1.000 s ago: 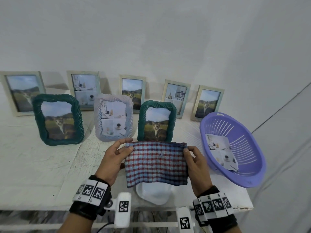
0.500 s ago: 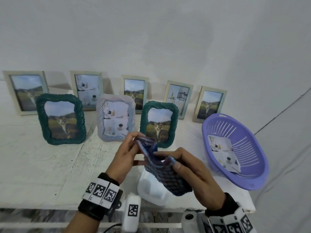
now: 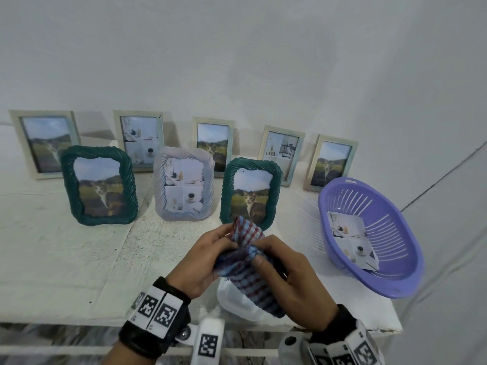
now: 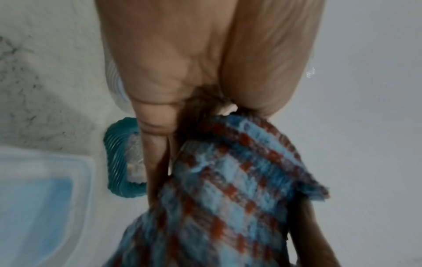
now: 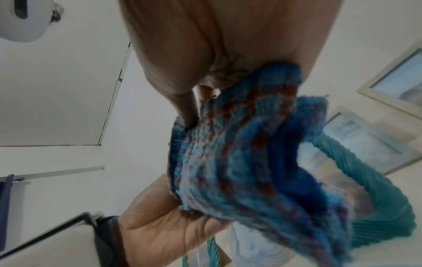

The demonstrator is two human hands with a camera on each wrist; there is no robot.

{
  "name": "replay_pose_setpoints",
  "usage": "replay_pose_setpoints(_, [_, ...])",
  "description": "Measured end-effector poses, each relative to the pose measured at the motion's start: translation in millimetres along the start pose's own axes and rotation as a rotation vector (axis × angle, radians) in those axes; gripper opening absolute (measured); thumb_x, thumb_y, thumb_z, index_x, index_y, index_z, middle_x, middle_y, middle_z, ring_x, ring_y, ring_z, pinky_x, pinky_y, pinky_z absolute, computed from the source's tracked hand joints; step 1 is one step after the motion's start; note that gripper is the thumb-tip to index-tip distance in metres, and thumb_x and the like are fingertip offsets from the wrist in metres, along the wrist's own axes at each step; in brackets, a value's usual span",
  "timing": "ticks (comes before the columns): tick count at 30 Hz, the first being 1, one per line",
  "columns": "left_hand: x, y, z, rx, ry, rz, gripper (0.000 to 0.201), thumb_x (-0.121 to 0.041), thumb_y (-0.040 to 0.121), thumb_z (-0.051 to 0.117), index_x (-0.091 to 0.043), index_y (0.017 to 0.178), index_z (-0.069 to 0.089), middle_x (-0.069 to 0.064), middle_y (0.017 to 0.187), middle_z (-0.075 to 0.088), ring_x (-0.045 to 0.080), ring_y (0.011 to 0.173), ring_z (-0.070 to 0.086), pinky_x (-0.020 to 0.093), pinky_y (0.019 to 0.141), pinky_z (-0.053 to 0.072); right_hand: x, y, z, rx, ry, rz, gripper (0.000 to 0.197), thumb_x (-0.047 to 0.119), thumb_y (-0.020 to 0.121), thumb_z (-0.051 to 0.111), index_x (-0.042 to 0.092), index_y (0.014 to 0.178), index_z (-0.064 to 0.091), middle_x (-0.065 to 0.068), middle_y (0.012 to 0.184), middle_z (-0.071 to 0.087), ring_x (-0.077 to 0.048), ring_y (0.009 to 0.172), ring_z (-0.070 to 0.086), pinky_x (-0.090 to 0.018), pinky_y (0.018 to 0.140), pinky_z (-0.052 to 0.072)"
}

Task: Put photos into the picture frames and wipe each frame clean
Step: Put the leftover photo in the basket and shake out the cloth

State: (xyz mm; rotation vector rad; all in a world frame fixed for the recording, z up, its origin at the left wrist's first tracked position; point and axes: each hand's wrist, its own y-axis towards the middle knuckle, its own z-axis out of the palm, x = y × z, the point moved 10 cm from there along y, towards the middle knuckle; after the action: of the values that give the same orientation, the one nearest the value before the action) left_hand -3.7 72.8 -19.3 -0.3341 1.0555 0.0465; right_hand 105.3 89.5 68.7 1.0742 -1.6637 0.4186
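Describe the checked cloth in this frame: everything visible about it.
The checked cloth is a woven or knitted fabric in light and dark blue with red-brown lines. It is bunched and folded on itself, not spread flat, and held above the white table near its front edge. The left hand grips its upper left part; the right hand pinches it from the right. One end hangs down over a white container.

I see a blue cloth (image 3: 246,262) checked with red stripes, two dark teal rope-patterned frames (image 3: 98,184) beside a pale lilac one (image 3: 184,183), five cream frames (image 3: 43,143) along the white table's (image 3: 52,259) back edge, and a purple slotted basket (image 3: 390,262) at its right edge.
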Motion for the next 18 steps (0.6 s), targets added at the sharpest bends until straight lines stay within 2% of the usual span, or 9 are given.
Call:
replay_pose_setpoints(2, [-3,-2,-2,-0.010,0.039,-0.009,0.038,0.008,0.096,0.034,-0.008,0.119,0.061,0.017,0.111,0.069,0.023,0.096,0.067,0.030,0.082,0.057,-6,2,-10,-0.068,-0.043,0.010,0.015,0.022,0.099,0.049,0.016,0.106,0.061,0.007,0.096,0.067,-0.016,0.087,0.064,-0.032,0.072,0.053])
replay_pose_setpoints(6, [-10,-4,-1,0.010,0.163,-0.029,0.040,0.003,0.098,0.031,-0.013,0.108,0.066,0.002,0.089,0.073,0.011,0.078,0.068,0.026,0.064,0.056,-18,10,-26,-0.176,-0.090,0.050,0.017,0.027,0.096,0.054,0.022,0.106,0.065,0.014,0.090,0.067,-0.012,0.085,0.064,-0.024,0.068,0.052])
replay_pose_setpoints(8, [-11,-4,-2,-0.006,0.170,-0.049,0.042,0.000,0.099,0.030,-0.016,0.103,0.068,0.003,0.083,0.071,0.010,0.071,0.066,0.026,0.057,0.055,-24,16,-29,-0.195,-0.117,0.069,0.016,0.030,0.094,0.056,0.024,0.103,0.067,0.017,0.084,0.066,-0.010,0.079,0.062,-0.019,0.064,0.048])
replay_pose_setpoints(10, [-14,-4,0,-0.017,0.170,-0.053,0.037,-0.008,0.100,0.033,-0.017,0.100,0.069,0.005,0.089,0.072,0.012,0.075,0.068,0.027,0.058,0.056,-30,20,-30,-0.213,-0.158,0.084,0.014,0.034,0.092,0.058,0.026,0.099,0.068,0.019,0.076,0.063,-0.010,0.073,0.060,-0.019,0.060,0.045])
replay_pose_setpoints(13, [-19,-7,8,0.013,0.215,-0.059,0.036,-0.034,0.098,0.038,-0.018,0.094,0.071,0.001,0.086,0.074,0.012,0.077,0.071,0.026,0.056,0.055,-37,22,-29,-0.256,-0.212,0.080,0.020,0.046,0.090,0.058,0.028,0.095,0.066,0.012,0.078,0.062,-0.013,0.074,0.059,-0.025,0.060,0.049])
replay_pose_setpoints(14, [-20,-7,11,0.029,0.240,-0.062,0.039,-0.043,0.094,0.040,-0.018,0.094,0.071,0.000,0.087,0.075,0.012,0.079,0.071,0.026,0.058,0.056,-40,22,-28,-0.264,-0.219,0.079,0.022,0.048,0.089,0.056,0.029,0.094,0.065,0.009,0.081,0.061,-0.013,0.076,0.059,-0.025,0.061,0.050])
replay_pose_setpoints(16, [-20,-5,13,0.063,0.289,-0.055,0.046,-0.056,0.086,0.056,-0.017,0.105,0.068,0.004,0.099,0.074,0.017,0.092,0.071,0.034,0.073,0.058,-48,22,-23,-0.260,-0.185,0.112,0.023,0.048,0.090,0.056,0.026,0.093,0.063,0.006,0.085,0.062,-0.011,0.078,0.060,-0.023,0.063,0.051])
replay_pose_setpoints(18, [-14,-2,6,0.062,0.303,-0.067,0.062,-0.055,0.071,0.073,-0.017,0.117,0.060,0.008,0.111,0.070,0.022,0.102,0.068,0.043,0.086,0.057,-61,19,-18,-0.247,-0.089,0.210,0.029,0.050,0.087,0.054,0.022,0.093,0.059,0.001,0.081,0.066,-0.012,0.072,0.063,-0.030,0.063,0.054])
